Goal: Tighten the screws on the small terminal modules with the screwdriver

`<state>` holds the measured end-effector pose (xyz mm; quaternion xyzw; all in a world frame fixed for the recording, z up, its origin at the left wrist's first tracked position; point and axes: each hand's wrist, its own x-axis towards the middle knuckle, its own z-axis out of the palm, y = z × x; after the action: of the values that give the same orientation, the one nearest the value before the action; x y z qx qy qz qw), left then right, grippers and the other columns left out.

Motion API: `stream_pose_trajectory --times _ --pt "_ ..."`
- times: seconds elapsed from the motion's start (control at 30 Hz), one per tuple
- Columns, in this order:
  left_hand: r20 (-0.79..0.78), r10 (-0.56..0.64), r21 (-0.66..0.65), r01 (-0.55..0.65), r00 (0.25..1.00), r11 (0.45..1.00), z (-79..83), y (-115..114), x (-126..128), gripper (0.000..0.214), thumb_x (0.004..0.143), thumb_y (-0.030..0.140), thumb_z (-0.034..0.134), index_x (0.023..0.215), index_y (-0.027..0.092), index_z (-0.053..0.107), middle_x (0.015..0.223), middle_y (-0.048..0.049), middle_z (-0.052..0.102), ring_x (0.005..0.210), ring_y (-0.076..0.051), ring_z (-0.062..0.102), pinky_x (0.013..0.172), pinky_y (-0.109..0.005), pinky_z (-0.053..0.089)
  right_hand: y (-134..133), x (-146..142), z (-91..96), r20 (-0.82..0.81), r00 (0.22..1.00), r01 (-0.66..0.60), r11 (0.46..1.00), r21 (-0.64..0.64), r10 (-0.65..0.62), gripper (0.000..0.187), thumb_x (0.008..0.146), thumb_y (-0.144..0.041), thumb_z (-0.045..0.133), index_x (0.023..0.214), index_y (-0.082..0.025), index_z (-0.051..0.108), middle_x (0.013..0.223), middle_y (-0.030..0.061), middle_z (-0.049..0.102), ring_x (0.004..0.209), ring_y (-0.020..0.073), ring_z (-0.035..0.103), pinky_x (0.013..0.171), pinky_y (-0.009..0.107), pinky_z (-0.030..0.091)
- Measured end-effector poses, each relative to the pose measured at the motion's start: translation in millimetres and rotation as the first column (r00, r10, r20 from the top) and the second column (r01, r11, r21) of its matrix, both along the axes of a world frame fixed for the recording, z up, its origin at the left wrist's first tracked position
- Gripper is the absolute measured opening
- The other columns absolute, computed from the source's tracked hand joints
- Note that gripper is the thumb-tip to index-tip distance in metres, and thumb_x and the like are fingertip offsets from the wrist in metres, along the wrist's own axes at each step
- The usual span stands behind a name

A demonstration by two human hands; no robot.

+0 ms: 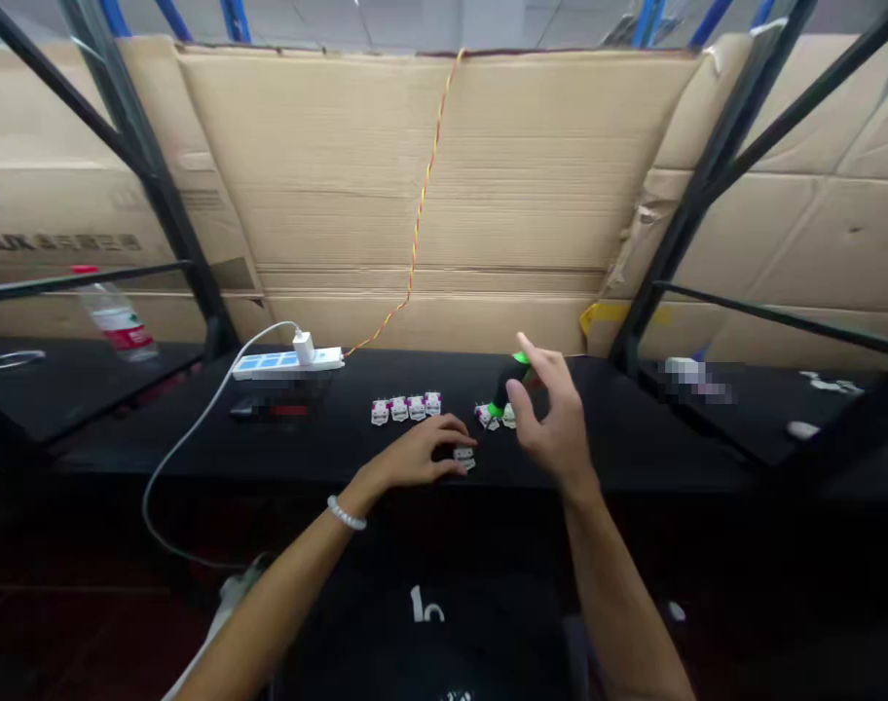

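black and green screwdriver (508, 383)

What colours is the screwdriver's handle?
The screwdriver's handle is black with bright green; it shows in the head view.

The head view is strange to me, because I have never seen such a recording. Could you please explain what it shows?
There is no machine here: these are a person's two bare hands. The one picture comes from a camera worn on that person's head, looking forward and down.

The left hand, with a bracelet at its wrist, has a small white part between thumb and fingers. The right hand holds a green-and-black screwdriver, pointing down.

On the black table lie a row of four white-and-purple pieces, more pieces near the screwdriver, and a power strip with a plug in it. Behind stands cardboard.
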<state>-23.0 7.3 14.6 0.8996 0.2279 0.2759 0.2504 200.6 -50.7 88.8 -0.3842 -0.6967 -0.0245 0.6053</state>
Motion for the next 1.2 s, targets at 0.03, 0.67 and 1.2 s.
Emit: stream_pose_trajectory --times 0.03,0.67,1.2 --pt "0.000 -0.003 0.001 0.003 1.000 1.000 0.1 0.0 0.0 0.034 0.094 0.034 0.084 0.125 0.022 0.079 0.130 -0.0113 0.070 0.125 -0.028 0.066 0.114 -0.043 0.050 -0.1 -0.1 0.0 0.000 0.999 -0.035 0.999 -0.015 0.035 0.052 0.105 -0.029 0.054 0.157 -0.025 0.057 0.124 0.0120 0.067 0.103 0.0254 0.065 0.095 0.046 0.060" --pt "0.003 -0.003 0.000 0.003 1.000 1.000 -1.0 0.4 0.4 0.036 0.095 0.039 0.082 0.127 0.023 0.079 0.130 -0.0109 0.070 0.124 -0.028 0.066 0.114 -0.044 0.051 -5.0 -3.2 1.3 0.017 1.000 -0.011 1.000 -0.005 0.011 0.053 0.100 -0.031 0.063 0.153 -0.028 0.061 0.120 0.0107 0.062 0.104 0.0256 0.065 0.086 0.043 0.062" --pt "0.004 0.004 -0.002 -0.004 1.000 1.000 -1.7 0.8 0.5 0.036 0.094 0.038 0.084 0.126 0.024 0.080 0.130 -0.0113 0.070 0.125 -0.029 0.066 0.114 -0.045 0.051 -6.7 -3.9 1.8 0.012 1.000 -0.026 0.999 -0.031 0.027 0.053 0.101 -0.037 0.060 0.153 -0.029 0.061 0.122 0.0116 0.062 0.101 0.0273 0.063 0.087 0.046 0.061"
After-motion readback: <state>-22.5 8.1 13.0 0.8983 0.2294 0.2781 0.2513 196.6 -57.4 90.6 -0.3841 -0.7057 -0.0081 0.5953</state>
